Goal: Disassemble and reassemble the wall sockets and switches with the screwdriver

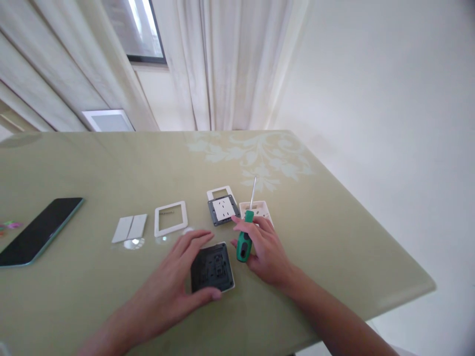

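My left hand [174, 277] grips a dark square switch module [212, 267] lying on the table, thumb at its near edge and fingers over its far left corner. My right hand [264, 249] is closed round the green handle of a screwdriver [245, 235], its metal shaft pointing away over a white back box [260, 210]. Just beyond lies a dark-framed socket module with a white face [223, 209] and a white frame [219, 192].
A white square frame [170, 218] and two white rocker covers [129, 228] lie left of the hands. A dark tablet [39, 230] rests at the far left. The table's right edge [371, 217] drops off beside a white wall; curtains hang behind.
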### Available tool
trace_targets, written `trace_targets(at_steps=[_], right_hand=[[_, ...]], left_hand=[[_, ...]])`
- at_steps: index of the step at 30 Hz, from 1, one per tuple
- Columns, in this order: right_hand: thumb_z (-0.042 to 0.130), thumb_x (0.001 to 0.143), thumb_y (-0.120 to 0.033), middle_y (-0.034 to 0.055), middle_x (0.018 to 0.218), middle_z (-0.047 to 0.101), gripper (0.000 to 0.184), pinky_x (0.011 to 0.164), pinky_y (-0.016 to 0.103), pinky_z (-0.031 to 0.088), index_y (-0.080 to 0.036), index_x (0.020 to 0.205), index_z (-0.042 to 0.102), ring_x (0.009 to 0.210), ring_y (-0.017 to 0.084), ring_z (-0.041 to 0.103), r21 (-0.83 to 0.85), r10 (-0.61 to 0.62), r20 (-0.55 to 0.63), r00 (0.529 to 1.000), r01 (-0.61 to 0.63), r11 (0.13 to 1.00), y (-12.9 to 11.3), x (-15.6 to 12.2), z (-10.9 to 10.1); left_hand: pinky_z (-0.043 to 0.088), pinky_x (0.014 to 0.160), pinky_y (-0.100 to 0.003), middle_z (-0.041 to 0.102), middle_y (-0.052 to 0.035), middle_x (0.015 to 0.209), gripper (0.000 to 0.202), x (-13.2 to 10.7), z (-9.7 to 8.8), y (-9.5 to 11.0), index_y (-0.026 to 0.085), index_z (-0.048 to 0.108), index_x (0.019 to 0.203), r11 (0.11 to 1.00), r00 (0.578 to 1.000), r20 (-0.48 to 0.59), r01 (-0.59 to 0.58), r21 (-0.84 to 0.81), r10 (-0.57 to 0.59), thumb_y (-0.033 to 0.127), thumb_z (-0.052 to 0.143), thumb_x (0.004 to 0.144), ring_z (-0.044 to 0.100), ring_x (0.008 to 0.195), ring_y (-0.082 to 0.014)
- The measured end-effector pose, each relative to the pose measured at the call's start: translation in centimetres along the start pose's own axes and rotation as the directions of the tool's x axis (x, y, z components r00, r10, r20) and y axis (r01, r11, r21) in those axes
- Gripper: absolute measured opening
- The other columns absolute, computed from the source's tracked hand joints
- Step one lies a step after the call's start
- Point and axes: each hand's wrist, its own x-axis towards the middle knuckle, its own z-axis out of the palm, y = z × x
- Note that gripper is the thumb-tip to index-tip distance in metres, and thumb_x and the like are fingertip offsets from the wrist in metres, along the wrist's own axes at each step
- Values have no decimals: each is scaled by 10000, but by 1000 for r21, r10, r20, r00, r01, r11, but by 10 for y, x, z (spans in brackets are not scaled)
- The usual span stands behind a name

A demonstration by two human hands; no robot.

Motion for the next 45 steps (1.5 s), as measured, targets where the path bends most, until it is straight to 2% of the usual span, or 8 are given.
trace_targets(at_steps=[3,6,14,20,23,28,34,45], right_hand=[[742,1004,-192,72,1475,761,301,1001,459,519,-262,1257,596,1155,303,668,14,0,-29,1000,0,1000,-1,-1,-2],[734,1004,-181,73,1476,760,324,998,457,527,-267,1284,597,1143,298,676,27,-5,-45,999,6,1000,-1,-2,-3],[724,1017,-187,80,1465,764,342,1001,468,549,-270,1321,590,1147,297,688,29,-6,-75,997,8,1000,-1,-2,-6],[726,1010,-173,79,1452,772,348,1006,462,549,-271,1315,592,1148,293,697,28,1,-62,998,1,1000,-4,-1,-8],[718,1018,-179,80,1440,778,330,1009,461,549,-274,1307,592,1145,297,696,40,17,-57,998,-15,999,-4,-1,-7],[775,1014,-287,87,1392,800,326,950,420,575,-267,1281,589,1063,272,692,123,-1,-10,1000,2,992,0,-1,-8],[940,853,-537,97,1306,831,573,924,343,592,-285,1220,580,1017,227,748,253,-287,162,944,242,937,4,4,-17],[774,991,-606,148,1362,803,455,962,363,599,-261,1222,589,1132,249,799,254,-321,242,915,260,932,2,4,-16]], left_hand=[[617,988,-449,734,-89,1335,388,20,-31,-21,280,705,1350,977,976,-153,173,128,-152,550,574,1102,733,1187,-310],[575,951,-515,788,-114,1165,383,42,-50,-48,220,805,1160,813,955,-190,293,503,-227,406,474,1116,750,1068,-361],[547,877,-520,804,-150,1049,381,51,-47,-82,190,834,991,749,945,-175,326,577,-276,269,464,1037,743,999,-404],[569,937,-460,785,-140,1107,355,44,-46,-60,183,758,1072,838,949,-240,295,459,-203,378,462,1098,736,1058,-353],[588,805,-307,803,-45,1037,316,28,-40,-37,243,732,1137,976,952,-264,190,108,-156,511,564,1116,763,913,-233],[603,886,-255,805,-26,1089,206,-2,-31,-30,284,776,1188,980,993,-112,17,-196,-39,374,598,1134,771,995,-186],[614,861,-202,819,9,1055,140,-13,-26,-51,309,811,1140,968,994,-107,7,-251,-35,326,680,1094,794,969,-158],[594,895,-204,776,28,1112,281,-17,-9,-44,392,787,1283,959,997,-7,69,-275,-74,267,582,1137,768,1003,-138]])
